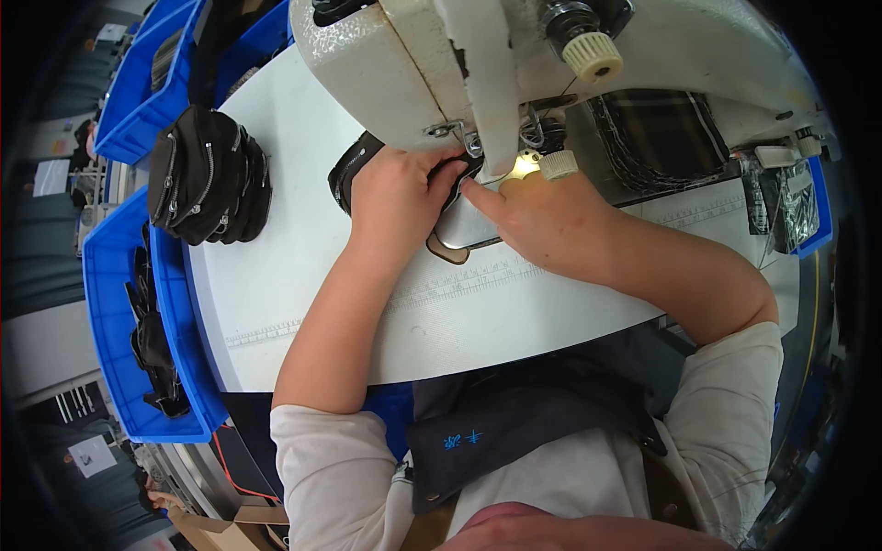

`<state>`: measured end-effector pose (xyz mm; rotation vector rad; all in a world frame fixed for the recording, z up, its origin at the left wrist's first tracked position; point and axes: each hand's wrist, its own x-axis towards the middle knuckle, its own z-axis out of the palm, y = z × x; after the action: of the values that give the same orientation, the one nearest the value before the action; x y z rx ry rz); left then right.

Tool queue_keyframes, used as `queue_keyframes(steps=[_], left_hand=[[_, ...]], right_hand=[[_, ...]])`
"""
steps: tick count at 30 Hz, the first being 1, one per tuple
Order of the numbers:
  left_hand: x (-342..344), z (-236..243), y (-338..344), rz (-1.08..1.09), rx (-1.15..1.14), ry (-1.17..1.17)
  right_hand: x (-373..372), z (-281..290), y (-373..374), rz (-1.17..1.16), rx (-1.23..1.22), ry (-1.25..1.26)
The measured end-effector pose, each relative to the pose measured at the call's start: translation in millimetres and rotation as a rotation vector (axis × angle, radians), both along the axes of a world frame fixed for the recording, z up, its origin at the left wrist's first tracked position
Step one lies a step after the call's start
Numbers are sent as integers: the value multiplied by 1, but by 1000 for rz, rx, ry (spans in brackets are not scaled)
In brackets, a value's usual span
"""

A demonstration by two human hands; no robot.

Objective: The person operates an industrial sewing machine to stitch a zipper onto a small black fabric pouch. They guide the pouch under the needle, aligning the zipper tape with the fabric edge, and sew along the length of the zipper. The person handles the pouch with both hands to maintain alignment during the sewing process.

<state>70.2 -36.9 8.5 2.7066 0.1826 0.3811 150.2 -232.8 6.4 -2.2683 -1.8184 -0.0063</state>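
Note:
A white sewing machine with a lit lamp by its needle area stands over the worktable. My left hand is closed on a black fabric piece just left of the needle area, thumb and fingers pinching its edge. My right hand lies on the metal bed, index finger touching the black piece near the left thumb, other fingers curled; what lies under them is partly hidden. At the left of the white tabletop, which has printed rulers, sits a stack of black zippered pouches.
Blue bins line the left side, one holding black pieces. Dark plaid fabric lies right of the needle. Plastic-wrapped items sit at the far right. Another person's hand and a cardboard box show at lower left.

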Motion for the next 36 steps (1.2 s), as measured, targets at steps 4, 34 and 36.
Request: queue_keyframes(steps=[4,34,36], left_hand=[[-3,-1,-3,6,57,-34],[-27,23,-8,-222,-20,75],[-26,23,-5,-254,-21,67]], right_hand=[[0,3,0,3,5,17],[-6,5,-6,51,145,-104],[-7,2,-6,50,134,-123]])
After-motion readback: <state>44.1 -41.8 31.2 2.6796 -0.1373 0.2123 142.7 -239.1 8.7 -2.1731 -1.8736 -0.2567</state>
